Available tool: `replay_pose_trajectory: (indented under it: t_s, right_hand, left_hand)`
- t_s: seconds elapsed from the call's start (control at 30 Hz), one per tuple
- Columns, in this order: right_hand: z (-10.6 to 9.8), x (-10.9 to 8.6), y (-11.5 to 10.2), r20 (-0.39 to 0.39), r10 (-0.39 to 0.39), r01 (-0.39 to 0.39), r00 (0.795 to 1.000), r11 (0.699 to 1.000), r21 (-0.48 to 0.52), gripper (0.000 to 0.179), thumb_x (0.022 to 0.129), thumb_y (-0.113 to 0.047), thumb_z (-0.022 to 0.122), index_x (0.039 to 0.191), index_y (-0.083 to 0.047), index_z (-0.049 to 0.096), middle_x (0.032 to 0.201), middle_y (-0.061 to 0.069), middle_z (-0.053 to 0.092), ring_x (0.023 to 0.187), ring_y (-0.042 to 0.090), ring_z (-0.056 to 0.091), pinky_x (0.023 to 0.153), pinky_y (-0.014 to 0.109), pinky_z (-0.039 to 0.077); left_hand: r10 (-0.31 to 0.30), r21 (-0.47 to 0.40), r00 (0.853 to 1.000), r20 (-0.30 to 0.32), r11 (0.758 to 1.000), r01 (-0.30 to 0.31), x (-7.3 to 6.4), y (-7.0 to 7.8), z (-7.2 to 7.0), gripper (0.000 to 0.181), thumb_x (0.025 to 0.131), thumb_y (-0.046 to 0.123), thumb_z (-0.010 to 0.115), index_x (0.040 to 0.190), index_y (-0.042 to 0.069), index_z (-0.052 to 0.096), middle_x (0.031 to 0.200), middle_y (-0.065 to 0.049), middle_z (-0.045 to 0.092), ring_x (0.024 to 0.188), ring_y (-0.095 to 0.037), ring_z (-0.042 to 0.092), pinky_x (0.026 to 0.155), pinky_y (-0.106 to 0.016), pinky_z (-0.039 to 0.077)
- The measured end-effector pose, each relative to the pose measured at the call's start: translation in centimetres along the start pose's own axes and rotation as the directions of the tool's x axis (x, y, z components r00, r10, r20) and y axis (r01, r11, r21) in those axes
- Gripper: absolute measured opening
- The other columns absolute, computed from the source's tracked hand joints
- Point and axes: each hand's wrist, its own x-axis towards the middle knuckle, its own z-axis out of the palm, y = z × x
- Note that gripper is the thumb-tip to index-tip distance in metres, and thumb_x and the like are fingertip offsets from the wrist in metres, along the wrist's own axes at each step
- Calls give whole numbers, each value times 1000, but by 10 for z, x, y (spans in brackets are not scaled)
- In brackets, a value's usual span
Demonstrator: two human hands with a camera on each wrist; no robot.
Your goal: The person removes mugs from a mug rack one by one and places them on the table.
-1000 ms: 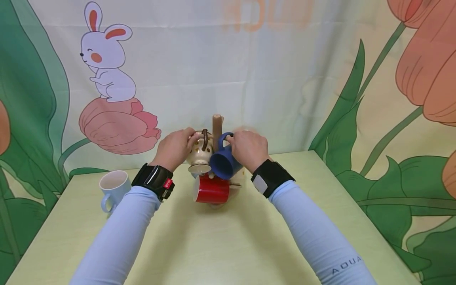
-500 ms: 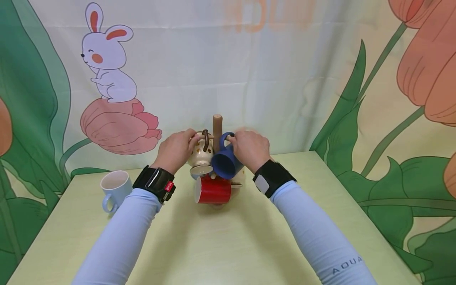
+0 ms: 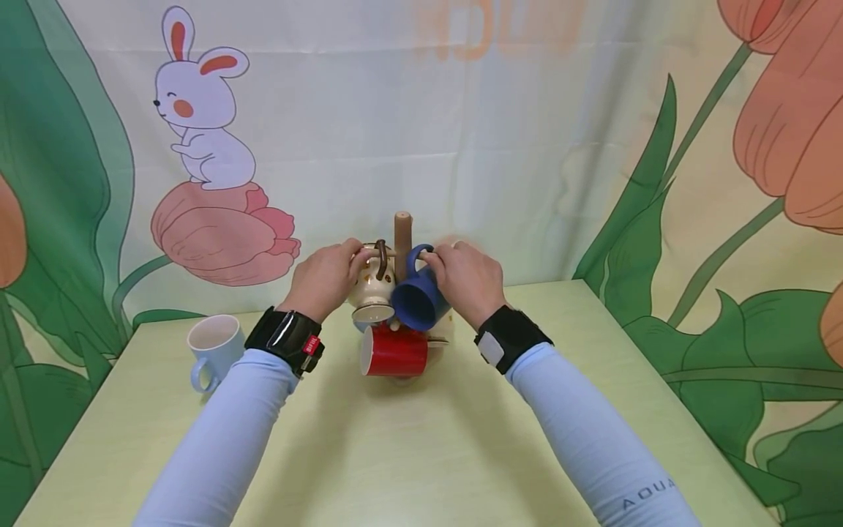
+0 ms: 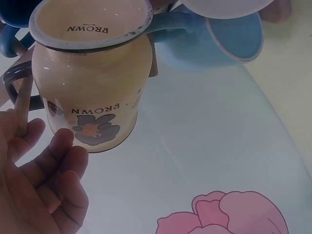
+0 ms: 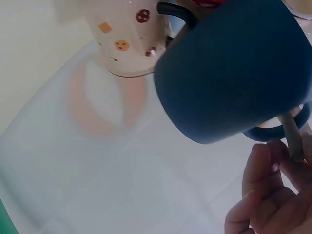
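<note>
A wooden mug rack (image 3: 403, 238) stands near the back of the table, with several mugs hanging on it. My left hand (image 3: 324, 279) pinches the end of a rack peg (image 4: 23, 105). From that peg a cream mug (image 4: 92, 83) with a dark handle and printed flower hangs by its handle, mouth down. On the other side my right hand (image 3: 470, 284) pinches another peg (image 5: 293, 139) at its tip. A blue mug (image 5: 234, 73) hangs there by its handle, tilted, its mouth toward the head camera. Below both, a red mug (image 3: 396, 351) lies sideways on the rack.
A light blue mug (image 3: 216, 348) stands upright at the table's left. Another pale blue mug (image 4: 214, 39) hangs low on the rack, and a cream mug with cookie prints (image 5: 129, 36) shows behind the blue one. A printed cloth (image 3: 514, 168) hangs behind the table (image 3: 408, 468).
My right hand and wrist have shifted slightly to the right and turned a little, still at the peg. The left hand keeps its hold. The mugs stay on the rack.
</note>
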Motion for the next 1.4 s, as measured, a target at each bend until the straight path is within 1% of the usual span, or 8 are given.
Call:
replay_pose_trajectory:
  t_s: [0.23, 0.4, 0.53, 0.8, 1.0, 1.1, 1.2, 1.4]
  right_hand:
    - [17, -16, 15, -100, 12, -7, 995, 999, 44, 38, 104, -33, 51, 133, -13, 64, 107, 13, 65, 88, 29, 64, 70, 42, 52]
    - [35, -33, 34, -211, 17, -4, 977, 998, 63, 36, 103, -24, 52, 134, -10, 62, 117, 16, 64, 100, 33, 64, 76, 47, 52]
    - [48, -45, 45, -232, -19, 39, 973, 996, 82, 40, 100, -19, 57, 138, -6, 57, 126, 18, 60, 105, 36, 62, 83, 49, 51]
    - [68, -57, 52, -193, -103, 120, 976, 990, 77, 70, 86, -17, 71, 147, -2, 42, 145, 22, 45, 126, 39, 50, 102, 54, 42]
    - [79, -58, 46, -160, -140, 147, 977, 989, 35, 94, 78, -33, 84, 151, -5, 33, 152, 21, 34, 132, 38, 42, 108, 52, 36]
    - [83, -57, 42, -165, -155, 158, 974, 987, 5, 101, 75, -38, 87, 153, -6, 30, 153, 20, 30, 135, 37, 39, 110, 51, 35]
    - [87, -56, 39, -203, -191, 187, 960, 982, -35, 103, 73, -39, 88, 152, -7, 30, 153, 18, 29, 136, 36, 36, 111, 50, 34]
    - [90, -52, 36, -299, -306, 294, 904, 952, -87, 100, 70, -36, 90, 146, -6, 32, 150, 20, 33, 137, 35, 34, 111, 48, 34]
  left_hand:
    - [-19, 33, 1000, -21, 999, 19, -9, -8, 0, 35, 106, 34, 48, 123, 7, 62, 88, -13, 62, 78, -28, 59, 62, -42, 52]
    - [-85, 25, 995, -47, 996, 86, -26, -23, 4, 34, 104, 28, 51, 124, 3, 60, 102, -19, 62, 87, -33, 61, 70, -48, 55]
    - [-130, 21, 991, -44, 991, 131, -44, -37, 11, 37, 102, 26, 54, 129, -1, 57, 114, -26, 59, 100, -40, 59, 81, -55, 52]
    - [-153, 113, 982, 110, 984, 141, -85, -60, 32, 51, 96, 30, 65, 133, -5, 54, 127, -34, 53, 116, -51, 52, 92, -64, 44]
    - [-188, 190, 938, 292, 972, 136, -105, -62, 45, 61, 87, 37, 74, 132, -1, 58, 130, -34, 50, 126, -53, 41, 99, -71, 32]
    - [-201, 186, 925, 323, 972, 146, -110, -61, 51, 61, 88, 38, 73, 132, -1, 58, 131, -34, 50, 127, -53, 40, 101, -71, 30]
    - [-205, 177, 924, 323, 972, 154, -112, -61, 56, 59, 90, 38, 71, 133, -1, 57, 132, -33, 50, 127, -52, 41, 101, -71, 30]
    - [-216, 172, 920, 328, 971, 166, -114, -60, 60, 58, 91, 38, 69, 133, -1, 57, 134, -33, 49, 128, -52, 40, 102, -72, 29]
